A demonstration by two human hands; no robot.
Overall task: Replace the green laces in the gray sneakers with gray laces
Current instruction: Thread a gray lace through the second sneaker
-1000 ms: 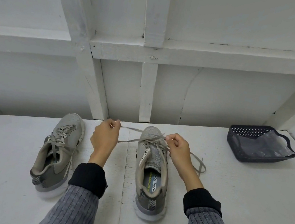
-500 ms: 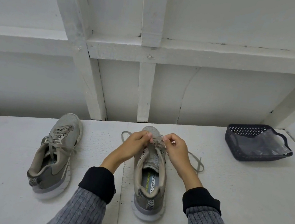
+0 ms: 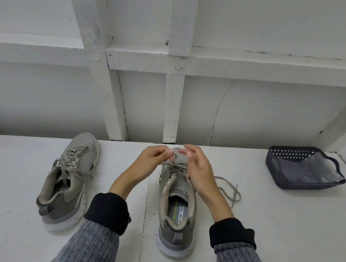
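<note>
- The sneaker being worked on (image 3: pixel 178 199) stands on the white table (image 3: pixel 274 241), toe away from the person, directly in front of them; its insole print is readable through the open collar.
- The left hand (image 3: pixel 149 164) is curled closed just above the toe end, thumb and forefinger pinched together, apparently on a section of gray lace (image 3: pixel 229 191), though the lace between the fingertips is too thin to make out clearly.
- The right hand (image 3: pixel 198 168) hovers over the upper eyelets with the fingers loosely spread; whether it pinches the lace I cannot tell.
- One free end of that lace trails off the shoe's right side and lies in a loose curl on the table.
- Only the lowest eyelets near the toe look threaded; the tongue and higher eyelets stand bare, so I judge this shoe to be early in its re-lacing.
- The second sneaker (image 3: pixel 67 181) rests well apart to the left, tilted slightly, with gray lacing criss-crossed up its front and its ends loose, so that one seems laced already.
- No green lace is visible anywhere on the table.
- A dark basket (image 3: pixel 287 182) with a clear plastic bag (image 3: pixel 313 172) sits far right, untouched.
- Next move, as I read it: find a lace tip, aim it at the next open eyelet, and draw it through evenly so both ends stay matched in length.
</note>
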